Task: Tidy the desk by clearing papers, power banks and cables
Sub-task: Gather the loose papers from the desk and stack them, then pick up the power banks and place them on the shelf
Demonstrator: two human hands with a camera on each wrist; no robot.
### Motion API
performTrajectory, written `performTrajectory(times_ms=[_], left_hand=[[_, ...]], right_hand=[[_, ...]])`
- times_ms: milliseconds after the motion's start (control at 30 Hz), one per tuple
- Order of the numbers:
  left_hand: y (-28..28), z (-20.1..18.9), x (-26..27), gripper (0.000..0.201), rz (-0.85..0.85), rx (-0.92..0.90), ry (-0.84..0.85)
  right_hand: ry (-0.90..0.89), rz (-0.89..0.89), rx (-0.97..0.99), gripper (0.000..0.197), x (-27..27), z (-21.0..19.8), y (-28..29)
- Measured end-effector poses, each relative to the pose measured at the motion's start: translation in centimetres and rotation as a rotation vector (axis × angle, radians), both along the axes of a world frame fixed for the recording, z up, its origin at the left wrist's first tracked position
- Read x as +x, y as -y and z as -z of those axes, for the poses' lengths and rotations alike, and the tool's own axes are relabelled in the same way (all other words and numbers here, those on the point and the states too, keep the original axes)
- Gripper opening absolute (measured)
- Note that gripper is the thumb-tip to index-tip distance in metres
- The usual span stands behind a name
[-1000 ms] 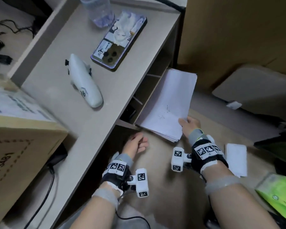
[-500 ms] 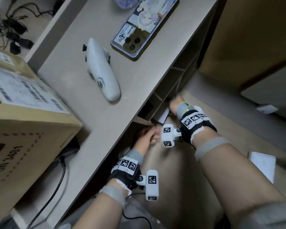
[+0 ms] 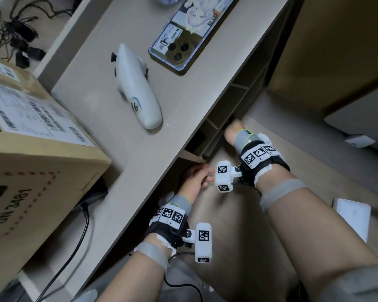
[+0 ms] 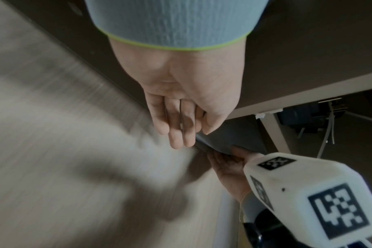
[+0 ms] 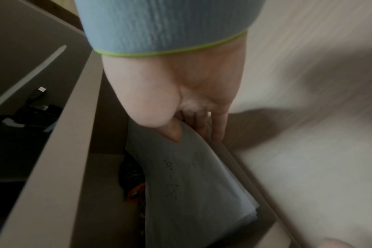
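Cardboard box (image 3: 31, 171) side: "UN 3481". White controller (image 3: 138, 88), well beyond left-hand fingers (image 3: 205, 173): "16". Shipping label print unreadable.

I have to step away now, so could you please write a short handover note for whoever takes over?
Right hand: grips the stack of papers, thumb on top, fingers beneath, sliding it into the compartment under the desk.
Left hand: open, holding nothing, beside the papers' edge.
Done: papers almost stowed.
Left: release them; a black cable beside the cardboard box and a tangle of cables beyond the desk remain. No power bank identifiable.
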State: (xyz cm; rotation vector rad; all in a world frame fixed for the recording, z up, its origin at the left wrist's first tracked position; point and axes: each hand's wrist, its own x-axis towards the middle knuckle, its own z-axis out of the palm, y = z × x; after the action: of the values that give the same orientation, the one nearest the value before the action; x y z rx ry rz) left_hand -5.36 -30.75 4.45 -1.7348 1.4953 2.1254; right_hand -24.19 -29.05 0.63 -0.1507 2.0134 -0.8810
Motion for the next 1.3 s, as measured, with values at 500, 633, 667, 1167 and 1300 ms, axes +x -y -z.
performTrajectory(times_ms=[500,633,667,1167,1300], left_hand=[[-4.0,-0.6,-0.6,0.015,0.169,-0.020,0.063],[-8.1,-0.2,-1.3,0.013,0.308,-0.009,0.050],[-9.3,-0.1,-1.5,0.012,0.332,0.003,0.046],[-16.6,0.2,-1.0,0.006,0.407,0.018,0.079],[-19.2,-1.0,-1.7,0.019,0.481,0.050,0.018]], right_hand=[[0.092,0.456,-0.153,0.064,3.3,-1.0,-12.1],[-0.165,0.547,0.067,0.062,4.5,-1.7,-21.5],[-0.235,0.553,0.190,0.061,4.9,-1.9,-23.9],[0.020,0.681,0.549,0.083,7.5,-0.3,-34.1],[0.208,0.644,0.079,0.060,8.4,-3.6,-34.6]])
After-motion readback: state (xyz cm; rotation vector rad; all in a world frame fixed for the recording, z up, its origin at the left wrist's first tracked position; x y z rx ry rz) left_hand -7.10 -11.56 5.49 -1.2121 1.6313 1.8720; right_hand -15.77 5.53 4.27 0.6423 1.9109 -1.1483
